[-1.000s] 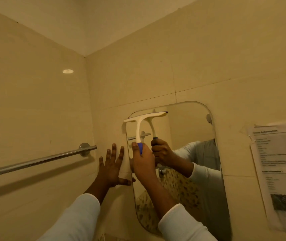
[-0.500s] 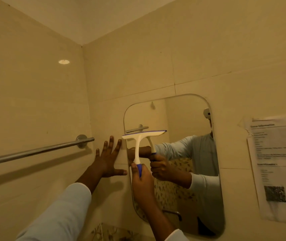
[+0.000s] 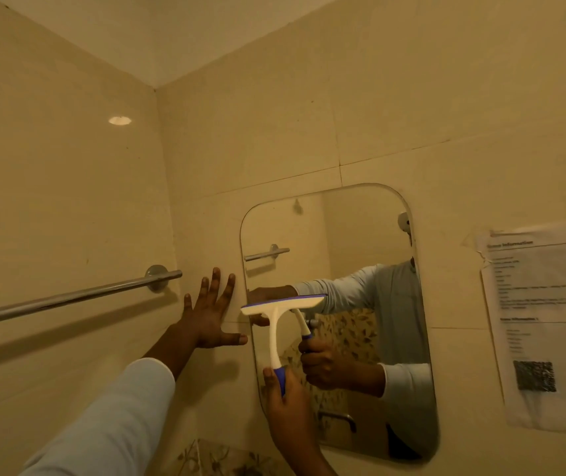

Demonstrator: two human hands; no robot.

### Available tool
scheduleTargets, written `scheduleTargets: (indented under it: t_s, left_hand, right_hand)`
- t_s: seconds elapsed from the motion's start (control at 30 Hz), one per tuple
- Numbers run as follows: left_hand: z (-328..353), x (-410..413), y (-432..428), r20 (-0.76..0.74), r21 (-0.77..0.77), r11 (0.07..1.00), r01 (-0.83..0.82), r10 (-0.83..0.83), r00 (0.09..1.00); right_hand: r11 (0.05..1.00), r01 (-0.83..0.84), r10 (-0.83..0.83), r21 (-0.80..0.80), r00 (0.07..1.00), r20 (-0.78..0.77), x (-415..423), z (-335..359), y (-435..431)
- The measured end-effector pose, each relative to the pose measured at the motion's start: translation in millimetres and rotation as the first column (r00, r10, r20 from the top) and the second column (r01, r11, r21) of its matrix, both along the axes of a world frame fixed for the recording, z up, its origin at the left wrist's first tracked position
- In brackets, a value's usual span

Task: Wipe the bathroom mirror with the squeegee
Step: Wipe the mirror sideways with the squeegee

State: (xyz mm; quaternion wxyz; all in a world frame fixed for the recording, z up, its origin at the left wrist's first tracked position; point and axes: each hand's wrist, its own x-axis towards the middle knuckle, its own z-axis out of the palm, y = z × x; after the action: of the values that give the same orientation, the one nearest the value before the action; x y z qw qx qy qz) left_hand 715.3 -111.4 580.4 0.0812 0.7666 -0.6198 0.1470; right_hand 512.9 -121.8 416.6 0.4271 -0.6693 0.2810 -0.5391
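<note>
Towel bar [image 3: 68, 298] left of mirror [image 3: 360, 235]; paper notice [image 3: 546, 324] right; squeegee [image 3: 280, 314] on mirror.

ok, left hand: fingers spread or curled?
Spread. The left hand lies flat, palm against the beige tiled wall beside the rounded frameless mirror, fingers fanned upward, thumb toward the mirror's edge.

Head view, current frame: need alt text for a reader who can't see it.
The right hand grips the blue handle of a white T-shaped squeegee, its blade against the left side of a rounded rectangular wall mirror. The left hand presses flat on the beige tiled wall beside a chrome towel bar; a printed paper notice hangs right of the mirror.
</note>
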Motion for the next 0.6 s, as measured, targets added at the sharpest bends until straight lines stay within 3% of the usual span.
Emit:
scheduleTargets:
  t_s: [0.33,0.6]
  left_hand:
    - [0.4,-4.4,-1.6,-0.039,0.008,1.0,-0.005,0.005,0.999]
    - [-8.3,-11.8,-3.5,-0.057,-0.078,0.996,-0.036,0.032,0.998]
  right_hand:
    - [0.992,0.048,-0.039,0.119,0.997,-0.072,-7.1,-38.0,11.2]
    - [0.977,0.128,-0.097,0.169,0.979,-0.177,-15.0,-65.4,19.9]
